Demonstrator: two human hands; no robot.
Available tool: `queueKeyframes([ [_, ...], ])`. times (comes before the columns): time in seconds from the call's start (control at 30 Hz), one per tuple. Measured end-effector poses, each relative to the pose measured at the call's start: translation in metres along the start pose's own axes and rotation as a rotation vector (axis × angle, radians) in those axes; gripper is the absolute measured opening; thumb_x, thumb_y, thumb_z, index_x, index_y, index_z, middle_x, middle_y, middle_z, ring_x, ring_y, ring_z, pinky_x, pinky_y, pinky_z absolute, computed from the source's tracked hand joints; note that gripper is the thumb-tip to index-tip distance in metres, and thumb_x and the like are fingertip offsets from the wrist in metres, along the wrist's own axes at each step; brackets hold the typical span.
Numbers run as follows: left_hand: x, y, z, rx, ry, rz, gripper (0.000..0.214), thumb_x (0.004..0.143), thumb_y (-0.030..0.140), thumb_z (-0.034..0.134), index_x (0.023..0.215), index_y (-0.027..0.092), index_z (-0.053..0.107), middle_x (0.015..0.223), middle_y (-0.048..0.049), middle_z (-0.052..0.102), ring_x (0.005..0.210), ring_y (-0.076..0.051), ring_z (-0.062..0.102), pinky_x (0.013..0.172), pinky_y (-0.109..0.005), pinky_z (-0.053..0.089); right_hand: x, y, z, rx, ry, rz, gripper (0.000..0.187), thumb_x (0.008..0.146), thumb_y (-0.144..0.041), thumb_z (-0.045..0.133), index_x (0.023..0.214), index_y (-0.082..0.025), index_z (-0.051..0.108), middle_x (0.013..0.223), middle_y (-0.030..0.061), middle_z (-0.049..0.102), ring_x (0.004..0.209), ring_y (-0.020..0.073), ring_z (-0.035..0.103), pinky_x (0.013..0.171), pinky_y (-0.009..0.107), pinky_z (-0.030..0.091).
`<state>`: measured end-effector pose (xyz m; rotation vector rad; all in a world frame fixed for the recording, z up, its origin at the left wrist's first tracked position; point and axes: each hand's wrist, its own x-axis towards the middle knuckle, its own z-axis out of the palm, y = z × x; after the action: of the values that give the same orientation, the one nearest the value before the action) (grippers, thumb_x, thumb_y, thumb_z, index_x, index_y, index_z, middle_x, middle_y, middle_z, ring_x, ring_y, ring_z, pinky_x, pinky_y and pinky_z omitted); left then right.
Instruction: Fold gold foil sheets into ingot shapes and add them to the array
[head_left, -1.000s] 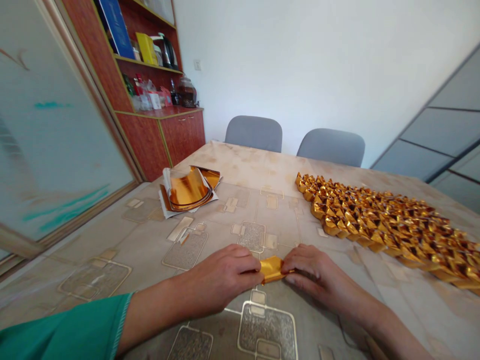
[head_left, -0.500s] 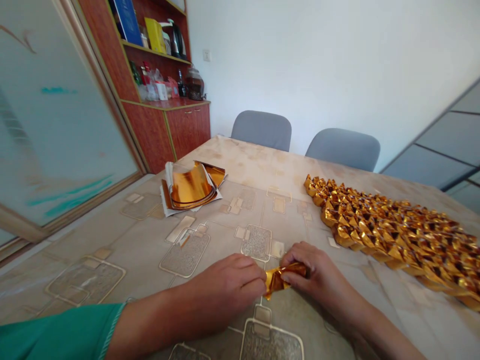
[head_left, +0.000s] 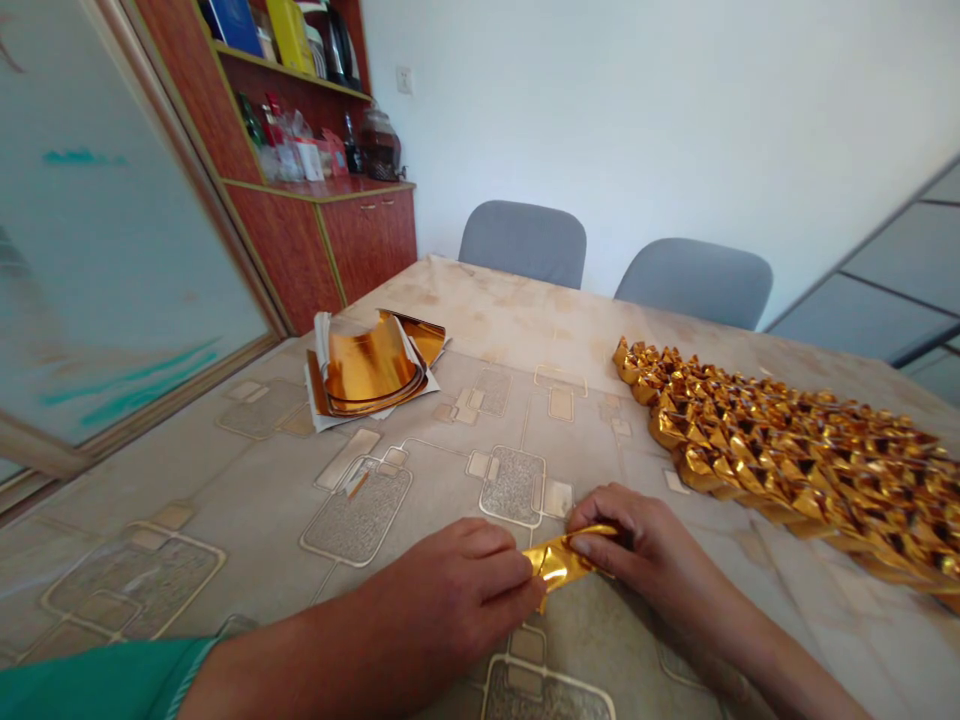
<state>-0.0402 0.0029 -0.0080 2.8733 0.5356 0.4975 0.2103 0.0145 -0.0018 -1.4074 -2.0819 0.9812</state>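
The gold foil strip (head_left: 562,560) is shown drawn flatter than in the preceding frame. On the patterned tabletop (head_left: 180,480), a massed array of folded gold foil pieces (head_left: 780,470) is laid at right, and curled foil sheets (head_left: 367,365) are placed at far left. The strip is pinched between the closely set left hand (head_left: 457,590) and right hand (head_left: 637,545), over the tabletop.

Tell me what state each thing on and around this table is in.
left hand, pinching one end of the strip
right hand, pinching the other end
gold foil strip, folded narrow, slightly creased
gold foil sheets, curled up, stacked on white paper
folded gold foil pieces, packed in overlapping rows
wooden cabinet doors, shut
grey chairs, unoccupied
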Motion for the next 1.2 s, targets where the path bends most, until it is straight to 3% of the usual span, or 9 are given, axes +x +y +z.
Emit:
queueKeyframes([
  [0.33, 0.001, 0.001, 0.001, 0.038, 0.027, -0.004, 0.017, 0.098, 0.016, 0.047, 0.109, 0.017, 0.06, 0.091, -0.0063, 0.064, 0.083, -0.019, 0.057, 0.076, -0.031, 0.048, -0.005, -0.007, 0.01, -0.262, 0.062, -0.05, 0.013, 0.09, -0.014, 0.059, 0.079, -0.022, 0.059, 0.082, 0.0016, 0.062, 0.08, 0.0201, 0.055, 0.072, 0.033, 0.041],
  [0.43, 0.003, 0.002, -0.003, 0.036, 0.033, 0.003, 0.018, 0.098, 0.016, 0.047, 0.109, 0.018, 0.06, 0.103, -0.0087, 0.065, 0.087, -0.019, 0.057, 0.079, -0.032, 0.048, -0.006, -0.006, 0.011, -0.405, 0.107, -0.113, 0.01, 0.09, -0.018, 0.061, 0.081, -0.022, 0.057, 0.084, 0.0031, 0.06, 0.082, 0.0223, 0.054, 0.073, 0.036, 0.039],
  [0.57, 0.005, 0.004, -0.006, 0.012, -0.024, -0.005, 0.019, 0.095, 0.014, 0.05, 0.11, 0.02, 0.06, 0.119, -0.0097, 0.064, 0.093, -0.02, 0.056, 0.083, -0.033, 0.047, -0.008, -0.005, 0.013, -0.607, 0.293, -0.206, 0.011, 0.085, -0.025, 0.066, 0.088, -0.022, 0.056, 0.093, 0.0063, 0.059, 0.086, 0.0261, 0.053, 0.075, 0.039, 0.039],
  [0.7, 0.005, 0.004, -0.008, -0.006, -0.076, -0.031, 0.021, 0.095, 0.014, 0.048, 0.111, 0.021, 0.059, 0.122, -0.0084, 0.064, 0.096, -0.021, 0.056, 0.086, -0.033, 0.046, -0.009, -0.002, 0.02, -0.734, 0.249, -0.283, 0.012, 0.089, -0.019, 0.06, 0.079, -0.022, 0.053, 0.079, 0.0027, 0.056, 0.072, 0.0226, 0.053, 0.066, 0.034, 0.038],
  [0.9, 0.006, 0.003, -0.01, -0.019, -0.086, -0.025, 0.039, 0.093, 0.014, 0.049, 0.132, 0.021, 0.05, 0.126, -0.0087, 0.062, 0.1, -0.022, 0.056, 0.089, -0.034, 0.045, -0.012, -0.004, 0.03, -0.743, 0.24, -0.22, 0.011, 0.087, -0.022, 0.061, 0.081, -0.021, 0.052, 0.078, 0.0032, 0.056, 0.07, 0.0228, 0.053, 0.063, 0.033, 0.038],
  [1.2, 0.007, -0.005, -0.01, 0.013, -0.057, 0.043, 0.039, 0.098, 0.019, 0.047, 0.136, 0.025, 0.049, 0.127, -0.008, 0.063, 0.102, -0.022, 0.056, 0.089, -0.034, 0.045, -0.021, -0.005, 0.025, -0.541, 0.19, -0.183, 0.012, 0.09, -0.026, 0.063, 0.091, -0.02, 0.052, 0.091, 0.0049, 0.058, 0.084, 0.0234, 0.053, 0.074, 0.037, 0.041],
])
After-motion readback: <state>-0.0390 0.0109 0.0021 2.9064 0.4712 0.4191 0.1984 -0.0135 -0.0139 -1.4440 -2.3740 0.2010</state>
